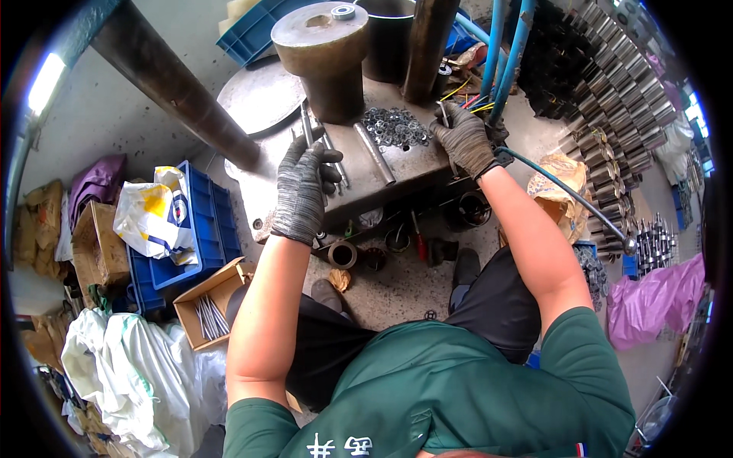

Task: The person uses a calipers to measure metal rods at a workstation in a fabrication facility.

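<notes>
My left hand [301, 187], in a grey knit glove, is closed around a slim metal shaft [307, 122] above the front left of a steel press table [347, 200]. The gloved right hand [466, 139] is closed at the table's right side, and a thin metal piece [444, 114] pokes out above its fingers. What kind of piece it is cannot be made out. Between the hands lies a pile of small dark metal rings [397, 127]. A thicker metal rod [374, 154] rests beside the pile, and a thinner rod [336, 162] lies closer to my left hand.
Behind the rods stands a heavy round steel block [321, 46] with a bearing [343, 12] on top. Thick columns [179, 84] flank the table. Blue crates [217, 221] and a carton of rods [208, 311] are at left; stacked metal cylinders [611, 84] and blue hoses [504, 57] at right.
</notes>
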A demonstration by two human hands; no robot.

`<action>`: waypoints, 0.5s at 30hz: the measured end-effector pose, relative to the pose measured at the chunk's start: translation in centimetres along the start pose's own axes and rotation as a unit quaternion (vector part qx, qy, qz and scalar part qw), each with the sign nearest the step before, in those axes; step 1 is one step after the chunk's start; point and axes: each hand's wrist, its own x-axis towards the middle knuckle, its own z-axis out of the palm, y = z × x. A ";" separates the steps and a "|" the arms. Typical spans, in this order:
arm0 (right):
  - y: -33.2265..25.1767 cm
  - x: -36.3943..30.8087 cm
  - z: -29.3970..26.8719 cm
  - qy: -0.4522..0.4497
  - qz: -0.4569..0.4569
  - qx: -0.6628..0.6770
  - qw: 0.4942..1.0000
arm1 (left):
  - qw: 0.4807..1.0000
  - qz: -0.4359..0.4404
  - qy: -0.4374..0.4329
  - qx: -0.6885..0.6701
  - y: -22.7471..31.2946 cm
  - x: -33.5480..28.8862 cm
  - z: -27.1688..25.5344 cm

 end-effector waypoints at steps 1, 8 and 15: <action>-0.2 0.1 -0.1 -0.002 -0.001 0.000 1.000 | 1.000 0.001 0.000 -0.001 -0.1 0.0 -0.2; 0.7 0.8 -0.6 0.017 0.069 0.206 0.976 | 1.000 0.003 -0.003 0.000 -0.3 0.2 0.1; -0.1 0.3 -0.8 0.012 0.077 0.204 0.976 | 0.996 0.034 -0.022 0.075 -0.8 0.1 1.7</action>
